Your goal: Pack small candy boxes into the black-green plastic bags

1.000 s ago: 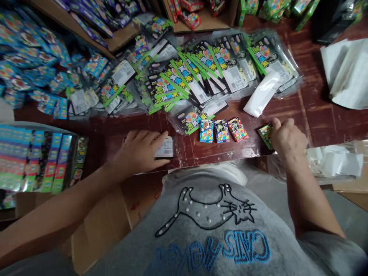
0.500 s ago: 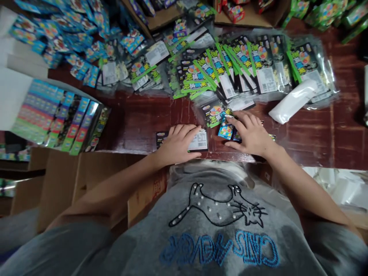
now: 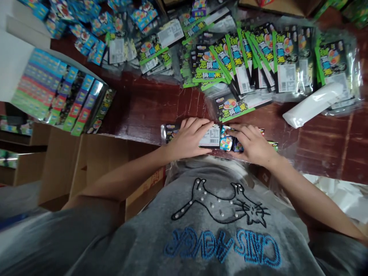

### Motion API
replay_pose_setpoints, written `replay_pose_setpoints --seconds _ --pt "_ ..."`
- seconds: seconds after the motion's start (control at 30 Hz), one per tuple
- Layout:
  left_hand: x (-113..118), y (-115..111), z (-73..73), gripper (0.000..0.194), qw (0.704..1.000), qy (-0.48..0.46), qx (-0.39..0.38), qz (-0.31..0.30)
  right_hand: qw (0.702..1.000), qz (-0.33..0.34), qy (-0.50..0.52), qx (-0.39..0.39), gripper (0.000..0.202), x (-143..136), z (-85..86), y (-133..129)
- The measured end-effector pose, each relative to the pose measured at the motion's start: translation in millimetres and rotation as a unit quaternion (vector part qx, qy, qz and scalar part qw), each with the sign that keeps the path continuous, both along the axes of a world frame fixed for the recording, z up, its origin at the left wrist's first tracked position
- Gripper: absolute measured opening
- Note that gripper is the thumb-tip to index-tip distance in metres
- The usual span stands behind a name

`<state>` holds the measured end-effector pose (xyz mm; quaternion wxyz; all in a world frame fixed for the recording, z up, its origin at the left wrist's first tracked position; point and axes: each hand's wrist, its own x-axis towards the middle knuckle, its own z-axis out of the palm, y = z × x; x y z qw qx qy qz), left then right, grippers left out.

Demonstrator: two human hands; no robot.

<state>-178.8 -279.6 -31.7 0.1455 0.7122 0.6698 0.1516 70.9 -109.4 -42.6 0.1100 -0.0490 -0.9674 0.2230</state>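
The left hand [image 3: 190, 138] lies loosely spread on a black packet [image 3: 212, 137]; just right of that packet, the right hand [image 3: 249, 142] — half-curled, grip unclear — covers small boxes [image 3: 226, 141].

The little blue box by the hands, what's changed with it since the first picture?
The small blue cardboard box moved left, up to the flat black packet with a white label. The right hand took its fingers off the small green cardboard box and moved left. The left hand stayed on that packet; the shiny white plastic roll stayed put.
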Motion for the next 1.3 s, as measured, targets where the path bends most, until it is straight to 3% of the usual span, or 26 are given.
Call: replay_pose_setpoints --seconds 0.27,0.53,0.73,0.83,0.93,1.07,1.3 --pt "-2.6 -5.6 -9.1 0.089 1.0 -0.006 0.01 -0.022 1.0 0.018 0.004 -0.006 0.063 -3.8 -0.5 -1.4" --pt "-0.2 4.7 -3.5 0.089 0.999 0.003 -0.003 -0.047 1.0 0.017 0.021 0.002 0.062 -4.5 0.3 -4.8" --pt "-1.4 4.2 -4.6 0.094 0.999 0.0 -0.015 -0.044 0.999 -0.001 -0.038 0.004 0.118 16.4 10.4 15.9" --pt "-0.9 3.7 -8.2 0.097 0.999 -0.003 -0.01 -0.046 0.998 -0.018 -0.064 0.004 0.102 26.8 13.1 28.9" --pt "4.6 6.7 -11.3 0.098 0.998 -0.015 -0.006 -0.055 0.998 0.0 -0.052 -0.03 0.08 20.0 10.5 29.3" --pt "9.5 11.5 -11.6 0.097 0.997 -0.019 0.0 -0.07 0.998 0.022 -0.035 -0.054 0.078 4.8 8.6 24.8" --pt "9.7 14.1 -9.9 0.092 0.997 -0.025 -0.005 -0.069 0.997 0.032 -0.046 -0.046 0.076 5.2 9.4 33.4"
